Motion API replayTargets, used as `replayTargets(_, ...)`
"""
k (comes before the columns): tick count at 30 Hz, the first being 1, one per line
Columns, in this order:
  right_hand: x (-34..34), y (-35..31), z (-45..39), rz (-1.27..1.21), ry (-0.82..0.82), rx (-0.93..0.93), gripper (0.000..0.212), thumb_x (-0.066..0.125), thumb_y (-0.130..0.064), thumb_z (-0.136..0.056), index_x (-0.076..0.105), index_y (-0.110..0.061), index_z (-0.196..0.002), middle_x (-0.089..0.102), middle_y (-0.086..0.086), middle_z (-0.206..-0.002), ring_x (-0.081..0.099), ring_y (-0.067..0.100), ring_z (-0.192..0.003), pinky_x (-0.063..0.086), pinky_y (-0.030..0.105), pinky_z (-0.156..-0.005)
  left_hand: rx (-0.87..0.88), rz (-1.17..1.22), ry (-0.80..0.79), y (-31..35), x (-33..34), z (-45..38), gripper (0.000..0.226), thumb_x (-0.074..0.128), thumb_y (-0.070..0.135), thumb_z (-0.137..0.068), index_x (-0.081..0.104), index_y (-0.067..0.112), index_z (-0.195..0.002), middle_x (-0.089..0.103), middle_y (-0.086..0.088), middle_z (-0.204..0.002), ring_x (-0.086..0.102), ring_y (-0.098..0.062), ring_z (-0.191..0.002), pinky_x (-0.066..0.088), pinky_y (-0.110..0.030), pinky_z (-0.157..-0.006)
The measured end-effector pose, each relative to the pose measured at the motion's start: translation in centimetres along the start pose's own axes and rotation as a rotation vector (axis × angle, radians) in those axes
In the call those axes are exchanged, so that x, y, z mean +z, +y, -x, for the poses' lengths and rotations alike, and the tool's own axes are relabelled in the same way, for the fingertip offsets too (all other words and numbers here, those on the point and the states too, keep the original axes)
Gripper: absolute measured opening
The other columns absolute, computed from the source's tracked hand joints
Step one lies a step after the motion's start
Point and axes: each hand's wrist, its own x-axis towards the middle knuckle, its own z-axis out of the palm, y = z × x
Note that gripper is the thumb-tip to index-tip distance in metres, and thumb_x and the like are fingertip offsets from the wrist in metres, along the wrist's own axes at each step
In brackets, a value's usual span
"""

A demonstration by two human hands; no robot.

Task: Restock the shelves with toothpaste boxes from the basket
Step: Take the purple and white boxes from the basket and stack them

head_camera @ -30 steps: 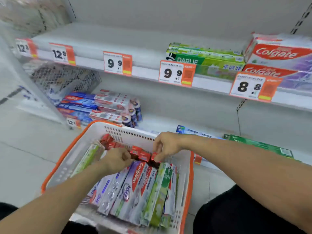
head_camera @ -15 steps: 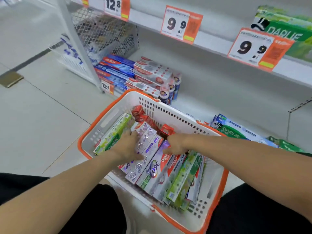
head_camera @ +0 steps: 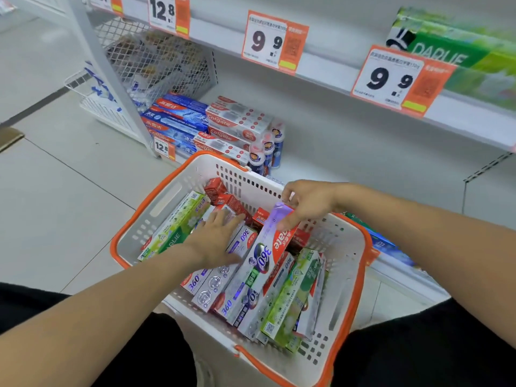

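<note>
Fingers: right hand (head_camera: 308, 202) pinches the far end of a Colgate 360 box (head_camera: 268, 247), thumb (head_camera: 287, 219) on its top face, the other fingers curled over the end; left hand (head_camera: 217, 236) lies flat, fingers straight, on boxes in the basket.
Shelves (head_camera: 349, 76): beyond the basket – a white upper shelf edge runs across the top, the bottom shelf sits just behind the basket's far rim.
Basket (head_camera: 354, 263): white plastic with an orange rim, on the floor between the person's knees, against the bottom shelf; the landmark for all below.
Held box: inside the basket, right of middle, its far end tilted up above the other boxes, its near end still among them.
Other boxes (head_camera: 282, 308): white 360 boxes and green ones lie lengthwise in the basket's near half; a green Darlie box (head_camera: 173, 230) lies along the left wall; red boxes (head_camera: 220, 195) stand at the far wall.
Shelf stock (head_camera: 206, 124): beyond the basket's far left corner – blue and white Colgate boxes stacked on the bottom shelf, small tubes (head_camera: 268, 152) upright just beside them.
Green packs (head_camera: 458, 51): far right above the basket, on the upper shelf, blurred.
Wire bin (head_camera: 156, 60): beyond the basket to the far left, past the shelf stock.
Price tags (head_camera: 275, 40): orange and white, on the upper shelf edge above the basket, reading 12.8, 9.9, 9.9.
</note>
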Motion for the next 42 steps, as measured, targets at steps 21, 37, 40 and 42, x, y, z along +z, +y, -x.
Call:
replayTargets(21, -1.4, 3.6, 3.1, 0.191, 0.089, 0.042, 0.055, 0.079, -0.044, -0.082, 0.06, -0.01, -0.121, 0.073, 0.004, -0.102, 0.068, 0.018, -0.069, 0.054, 0.025, -0.064, 0.158, 0.085, -0.043, 4.3, -2.8, -1.4, 0.067, 0.088, 0.038, -0.07, 0.037, 0.019, -0.108, 0.051, 0.004, -0.092, 0.054, -0.017, -0.084, 0.036, -0.021, -0.062)
replayTargets(37, 0.1, 2.5, 1.9, 0.012, -0.063, -0.046, 0.067, 0.081, -0.034, -0.083, 0.051, -0.02, -0.141, 0.065, -0.008, -0.084, 0.067, 0.014, -0.07, 0.056, 0.024, -0.064, -0.008, 0.353, -0.259, 1.7, -7.2, -0.1, 0.059, 0.089, 0.065, -0.054, 0.059, 0.026, -0.087, 0.07, 0.006, -0.088, 0.067, -0.015, -0.083, 0.052, -0.03, -0.071)
replayTargets(40, -1.1, 1.6, 2.2, 0.0, -0.075, -0.062, 0.06, 0.085, -0.032, -0.079, 0.059, -0.019, -0.131, 0.072, -0.002, -0.081, 0.07, 0.017, -0.066, 0.059, 0.027, -0.062, -0.007, 0.599, -0.157, 1.6, -8.5, 0.9, 0.049, 0.091, 0.051, -0.063, 0.065, 0.014, -0.083, 0.077, -0.002, -0.085, 0.075, -0.017, -0.079, 0.061, -0.042, -0.075)
replayTargets(42, -2.2, 0.8, 2.8, -0.004, -0.086, -0.066, 0.058, 0.086, -0.033, -0.078, 0.061, -0.019, -0.129, 0.074, 0.001, -0.089, 0.071, 0.019, -0.073, 0.062, 0.032, -0.07, -0.001, 0.701, -0.145, 1.8, -10.0, 1.7, 0.049, 0.089, 0.048, -0.068, 0.072, 0.018, -0.102, 0.077, 0.002, -0.103, 0.075, -0.014, -0.092, 0.06, -0.046, -0.088)
